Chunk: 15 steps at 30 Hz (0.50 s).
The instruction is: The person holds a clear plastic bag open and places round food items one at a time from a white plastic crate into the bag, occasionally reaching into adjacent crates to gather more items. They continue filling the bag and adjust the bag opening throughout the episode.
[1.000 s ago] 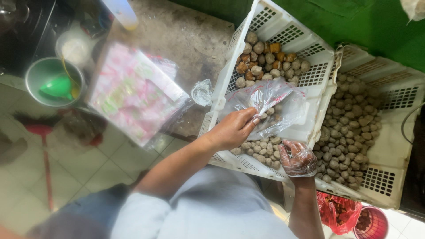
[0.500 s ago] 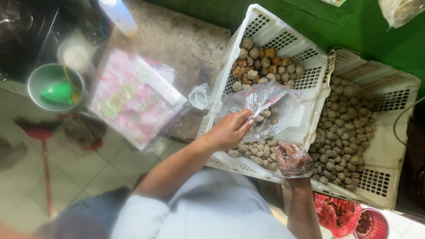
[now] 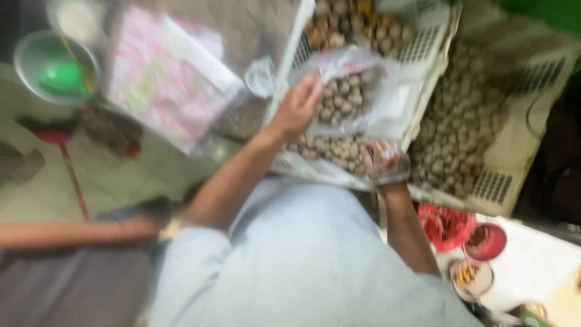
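Currently left hand [image 3: 298,109] is gripping the clear plastic bag [image 3: 357,91] of small brown balls over the white slotted plastic crate [image 3: 423,91]; right hand [image 3: 385,162], seemingly plastic-gloved, is resting curled on loose balls below; blur hides its grip.

Heavy motion blur under soft, even indoor light.

The whole head view is smeared; nothing is in sharp focus, and edges of the white crates [image 3: 493,181] and the small brown balls [image 3: 460,130] run together. The left hand [image 3: 298,108] and the plastic-covered right hand [image 3: 385,162] show only as soft shapes. Light is diffuse, with no hard shadows. The clear plastic bag [image 3: 363,91] carries pale glare. The right edge and upper left corner fall dark, while the green bowl [image 3: 51,63] looks washed out.
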Each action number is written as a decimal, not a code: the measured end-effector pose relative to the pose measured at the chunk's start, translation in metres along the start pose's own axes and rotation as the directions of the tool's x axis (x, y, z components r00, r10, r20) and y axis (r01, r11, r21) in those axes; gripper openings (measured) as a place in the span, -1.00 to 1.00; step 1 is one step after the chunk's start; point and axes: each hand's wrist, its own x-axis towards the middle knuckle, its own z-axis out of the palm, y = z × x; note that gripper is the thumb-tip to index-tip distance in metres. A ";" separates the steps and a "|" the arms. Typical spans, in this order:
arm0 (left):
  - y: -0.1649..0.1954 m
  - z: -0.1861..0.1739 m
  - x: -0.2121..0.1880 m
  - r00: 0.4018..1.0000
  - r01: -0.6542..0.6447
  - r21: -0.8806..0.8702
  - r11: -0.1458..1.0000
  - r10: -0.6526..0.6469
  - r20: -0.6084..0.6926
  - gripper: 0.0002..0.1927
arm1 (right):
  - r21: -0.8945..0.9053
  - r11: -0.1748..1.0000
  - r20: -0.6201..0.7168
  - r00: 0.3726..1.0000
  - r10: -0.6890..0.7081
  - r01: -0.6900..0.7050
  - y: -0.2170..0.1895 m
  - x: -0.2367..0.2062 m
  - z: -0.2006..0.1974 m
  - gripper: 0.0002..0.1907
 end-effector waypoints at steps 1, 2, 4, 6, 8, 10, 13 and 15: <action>-0.006 0.001 -0.003 0.999 -0.029 -0.019 0.999 0.029 0.016 -0.78 | 0.017 1.000 0.018 1.000 -0.003 0.002 0.002 -0.003 0.001 -0.87; -0.012 0.000 -0.001 0.997 -0.071 -0.034 0.997 0.072 0.027 -0.80 | 0.039 0.999 0.068 0.998 -0.007 0.004 0.005 -0.006 0.002 -0.87; -0.019 -0.001 0.000 0.990 -0.135 -0.020 0.991 0.136 0.032 -0.83 | 0.074 0.996 0.129 0.990 -0.060 0.051 0.012 -0.007 0.004 -0.84; -0.020 0.000 0.001 0.997 -0.047 -0.134 0.990 0.055 0.055 -0.84 | 0.097 0.991 0.194 0.975 -0.106 0.088 0.019 -0.002 0.005 -0.83; -0.014 0.000 -0.002 0.997 0.055 -0.216 0.975 -0.042 0.067 -0.84 | 0.151 0.980 0.240 0.957 -0.161 0.127 0.025 0.009 0.004 -0.84; -0.005 0.000 -0.004 0.990 0.133 -0.259 0.957 -0.118 0.073 -0.81 | 0.222 0.948 0.200 0.940 -0.275 0.230 0.030 0.023 0.001 -0.83; 0.007 0.002 -0.008 0.990 0.139 -0.206 0.968 -0.129 0.061 -0.81 | 0.333 0.923 0.168 0.951 -0.260 0.194 0.035 0.047 -0.002 -0.93; 0.008 0.004 -0.007 0.998 -0.020 -0.083 0.996 0.025 0.053 -0.79 | 0.497 0.862 0.116 0.978 -0.175 0.095 0.037 0.066 -0.001 -0.93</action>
